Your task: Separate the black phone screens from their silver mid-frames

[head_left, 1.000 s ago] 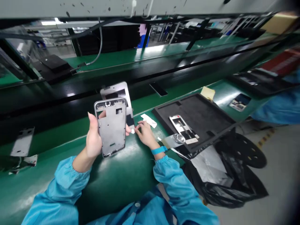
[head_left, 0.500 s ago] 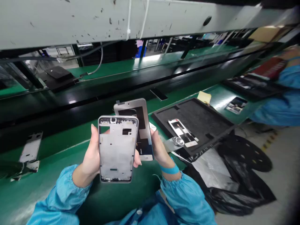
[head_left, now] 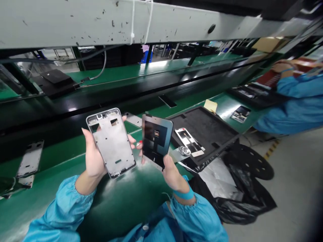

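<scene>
My left hand (head_left: 94, 155) is closed round a silver phone frame (head_left: 114, 144), a flat tray-like piece with cutouts near its upper end; its inner face is towards me, tilted to the left. My right hand (head_left: 174, 171) grips a phone screen (head_left: 156, 139) by its lower right edge, thumb in front. A dark flex cable runs down the screen's back. The two pieces are held apart above the green bench. Behind them, another phone frame (head_left: 133, 119) lies on the line, partly hidden. Something small and red shows near my right fingertips; I cannot tell what it is.
Right of my hands, a black foam tray (head_left: 209, 126) bears a white-edged phone screen (head_left: 189, 143); a round metal piece (head_left: 184, 151) lies at its edge. A dark phone panel (head_left: 168, 101) and a phone frame (head_left: 30, 158) lie farther off. A co-worker's blue sleeve (head_left: 300, 90) is at right.
My hands have drawn apart: the phone frame went left and up and tilted, while the phone screen came out from behind it to the right. The camera view has shifted slightly.
</scene>
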`<control>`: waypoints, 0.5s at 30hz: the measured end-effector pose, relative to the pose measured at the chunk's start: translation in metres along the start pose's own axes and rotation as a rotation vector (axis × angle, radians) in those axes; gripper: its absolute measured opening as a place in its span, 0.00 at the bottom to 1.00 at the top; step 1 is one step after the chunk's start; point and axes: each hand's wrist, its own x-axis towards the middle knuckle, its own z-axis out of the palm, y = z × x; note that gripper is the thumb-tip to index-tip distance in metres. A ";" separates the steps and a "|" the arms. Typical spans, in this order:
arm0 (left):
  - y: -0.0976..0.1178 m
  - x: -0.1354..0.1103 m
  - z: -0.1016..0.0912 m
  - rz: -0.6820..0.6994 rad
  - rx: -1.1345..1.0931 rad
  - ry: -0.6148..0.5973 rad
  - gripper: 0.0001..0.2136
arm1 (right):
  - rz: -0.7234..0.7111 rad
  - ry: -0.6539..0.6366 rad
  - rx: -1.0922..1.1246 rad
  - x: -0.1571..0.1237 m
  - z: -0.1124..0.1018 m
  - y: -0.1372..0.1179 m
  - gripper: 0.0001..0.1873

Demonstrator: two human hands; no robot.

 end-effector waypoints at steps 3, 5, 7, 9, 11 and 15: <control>-0.008 0.009 -0.002 0.110 0.014 0.151 0.39 | -0.153 -0.030 -0.159 -0.005 -0.018 -0.007 0.35; -0.016 0.013 -0.004 0.098 0.006 0.202 0.39 | -0.191 -0.088 -0.276 -0.005 -0.026 -0.010 0.33; -0.022 0.014 -0.006 0.124 0.024 0.239 0.38 | -0.203 -0.130 -0.365 -0.004 -0.030 -0.011 0.35; -0.025 0.014 -0.008 0.220 0.066 0.256 0.38 | -0.200 -0.140 -0.411 -0.002 -0.032 -0.012 0.37; -0.024 0.015 -0.009 0.311 0.112 0.251 0.40 | -0.201 -0.145 -0.447 -0.002 -0.033 -0.014 0.38; -0.019 0.015 -0.009 0.374 0.142 0.237 0.40 | -0.240 -0.155 -0.541 -0.003 -0.035 -0.020 0.38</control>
